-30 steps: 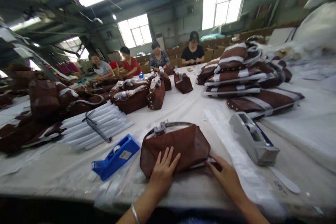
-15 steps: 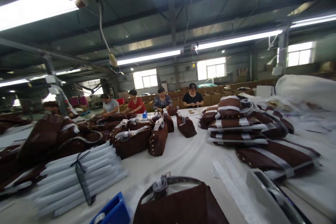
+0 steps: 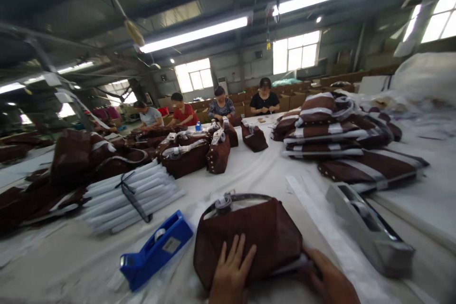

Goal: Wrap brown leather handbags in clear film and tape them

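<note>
A dark brown handbag [image 3: 260,232] lies in front of me, its strap looped at the top with a wrapped buckle [image 3: 223,203]. My left hand [image 3: 231,266] rests flat on the bag's front, fingers spread. At the bag's lower right corner, my right hand [image 3: 329,278] has its fingers bent around the edge; part of its grip is hidden. A strip of white material shows beneath the bag beside that hand. To the left is a blue tape dispenser [image 3: 156,249], and to the right a grey tape dispenser [image 3: 370,230].
Tied white rolls [image 3: 133,194] lie at the left near piled brown bags [image 3: 74,156]. More wrapped brown bags [image 3: 324,128] are stacked at the right. A long white strip [image 3: 317,218] runs beside the grey dispenser. Several people sit across the white table [image 3: 252,166].
The view has tilted down, bringing both dispensers and more of the near handbag into sight. Both my hands have come into view, touching the bag.
</note>
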### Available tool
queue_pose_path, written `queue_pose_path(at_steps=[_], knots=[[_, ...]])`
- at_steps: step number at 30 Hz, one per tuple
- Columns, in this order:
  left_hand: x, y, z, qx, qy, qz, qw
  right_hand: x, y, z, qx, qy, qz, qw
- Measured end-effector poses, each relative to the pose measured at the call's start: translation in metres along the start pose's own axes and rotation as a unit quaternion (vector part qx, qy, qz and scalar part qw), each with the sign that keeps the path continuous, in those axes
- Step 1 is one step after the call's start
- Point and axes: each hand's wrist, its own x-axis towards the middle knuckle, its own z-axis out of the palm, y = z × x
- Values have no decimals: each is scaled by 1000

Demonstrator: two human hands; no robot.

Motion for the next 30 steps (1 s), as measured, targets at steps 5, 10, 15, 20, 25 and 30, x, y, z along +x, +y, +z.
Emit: queue_pose_path(at_steps=[5, 10, 15, 20, 25, 30], knots=[[4, 0, -21, -43, -67, -1, 997, -3, -26, -18, -59, -17, 5, 998], [2, 7, -17, -39, -45, -6, 998, 11, -91, -46, -59, 71, -91, 992], [3, 8, -18, -42, -25, -9, 999, 32, -118, -30, -67, 50, -187, 979], [2, 10, -14, -31, -1, 1, 1000, 28, -66, 29, -191, -21, -179, 965], [2, 14, -12, -59, 9, -12, 998, 21, -46, 39, -217, -35, -171, 960], [15, 17, -61, -96, -78, -47, 991, 20, -56, 34, -148, -7, -196, 969]])
